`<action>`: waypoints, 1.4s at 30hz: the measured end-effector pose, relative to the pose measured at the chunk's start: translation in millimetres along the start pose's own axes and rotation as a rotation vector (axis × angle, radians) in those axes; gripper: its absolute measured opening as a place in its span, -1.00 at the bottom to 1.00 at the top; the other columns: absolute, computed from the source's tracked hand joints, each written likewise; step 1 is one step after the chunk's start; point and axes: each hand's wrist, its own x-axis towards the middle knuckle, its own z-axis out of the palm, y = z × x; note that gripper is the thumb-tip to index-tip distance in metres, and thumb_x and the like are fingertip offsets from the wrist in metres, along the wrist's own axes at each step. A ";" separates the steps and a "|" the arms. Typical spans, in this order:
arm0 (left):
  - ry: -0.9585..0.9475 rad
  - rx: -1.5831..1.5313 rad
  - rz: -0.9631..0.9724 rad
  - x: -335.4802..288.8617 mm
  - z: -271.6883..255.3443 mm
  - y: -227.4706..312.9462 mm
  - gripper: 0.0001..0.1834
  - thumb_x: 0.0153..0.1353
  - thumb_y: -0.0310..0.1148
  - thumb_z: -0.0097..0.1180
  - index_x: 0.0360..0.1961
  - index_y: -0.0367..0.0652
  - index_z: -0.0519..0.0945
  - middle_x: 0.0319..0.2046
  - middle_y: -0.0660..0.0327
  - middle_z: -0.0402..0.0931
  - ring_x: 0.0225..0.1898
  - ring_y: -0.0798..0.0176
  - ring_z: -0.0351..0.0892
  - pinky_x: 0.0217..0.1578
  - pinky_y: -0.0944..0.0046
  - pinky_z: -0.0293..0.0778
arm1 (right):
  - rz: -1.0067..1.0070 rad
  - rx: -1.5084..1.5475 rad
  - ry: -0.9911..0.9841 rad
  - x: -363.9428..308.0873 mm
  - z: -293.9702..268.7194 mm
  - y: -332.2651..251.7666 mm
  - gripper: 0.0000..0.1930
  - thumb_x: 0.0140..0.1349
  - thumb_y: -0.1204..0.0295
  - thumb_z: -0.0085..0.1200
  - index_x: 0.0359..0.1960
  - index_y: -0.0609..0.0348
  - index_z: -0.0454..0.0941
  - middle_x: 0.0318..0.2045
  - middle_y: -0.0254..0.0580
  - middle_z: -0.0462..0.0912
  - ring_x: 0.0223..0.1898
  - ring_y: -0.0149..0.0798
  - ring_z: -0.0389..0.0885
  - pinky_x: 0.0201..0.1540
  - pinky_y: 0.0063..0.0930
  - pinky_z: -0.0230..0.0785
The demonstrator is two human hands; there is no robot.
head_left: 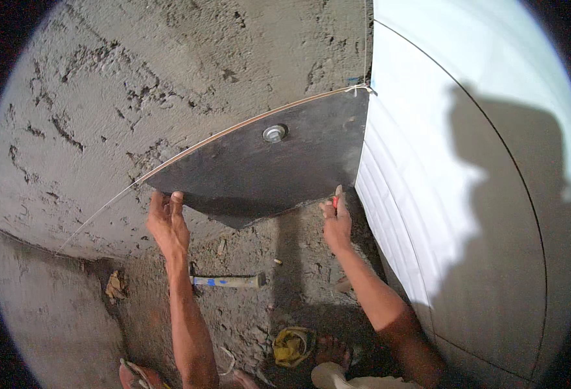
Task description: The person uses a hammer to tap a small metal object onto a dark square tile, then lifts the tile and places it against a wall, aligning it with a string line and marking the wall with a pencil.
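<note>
A dark grey tile (pixel 311 142) stands against the rough cement wall, its lower edge reaching toward me. A round metal fitting (pixel 274 133) shows on its face. At the tile's lower left corner my left hand (pixel 169 223) is closed on the edge, thumb on the near side. By the lower right edge, close to the white tiled wall, my right hand (pixel 337 223) is closed around a small red thing (pixel 335 202). Its fingers hide most of that thing, so its kind is unclear. A thin string (pixel 253 123) runs along the tile's upper edge.
White tiles (pixel 402 155) cover the right wall, and my shadow falls on them. A hammer (pixel 227 281) lies on the rough floor beside my left forearm. Near my feet is a crumpled yellow bag or cloth (pixel 292 347). Brownish scrap (pixel 115 285) lies at the left.
</note>
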 end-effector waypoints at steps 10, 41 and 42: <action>-0.047 0.052 -0.014 -3.7 -2.4 5.9 -0.42 0.34 0.10 0.18 0.01 -0.28 0.58 -0.17 0.02 0.66 -0.10 0.16 0.61 -0.02 0.07 0.49 | -0.053 0.074 0.129 -2.9 -2.5 -9.3 -0.52 0.54 0.22 -0.12 0.39 0.16 0.32 0.13 0.07 0.57 -0.11 -0.24 0.62 0.00 -0.42 0.47; 0.073 0.028 0.143 -5.2 9.0 -4.0 -0.62 0.36 -0.17 0.22 -0.14 -0.35 0.53 -0.31 -0.01 0.64 -0.22 0.20 0.60 -0.13 0.15 0.49 | -0.744 0.524 -0.103 -2.1 22.3 -195.7 -0.82 0.44 0.48 -0.08 -0.08 0.36 0.50 -0.20 -0.03 0.68 -0.21 -0.27 0.70 -0.07 -0.38 0.55; 0.064 0.041 0.132 -4.5 6.7 0.6 -0.63 0.35 -0.18 0.22 -0.15 -0.35 0.53 -0.31 -0.01 0.63 -0.24 0.20 0.59 -0.15 0.16 0.49 | -0.734 0.489 -0.107 -3.2 21.5 -198.4 -0.82 0.43 0.48 -0.06 -0.08 0.36 0.48 -0.18 0.01 0.68 -0.18 -0.26 0.70 -0.03 -0.36 0.53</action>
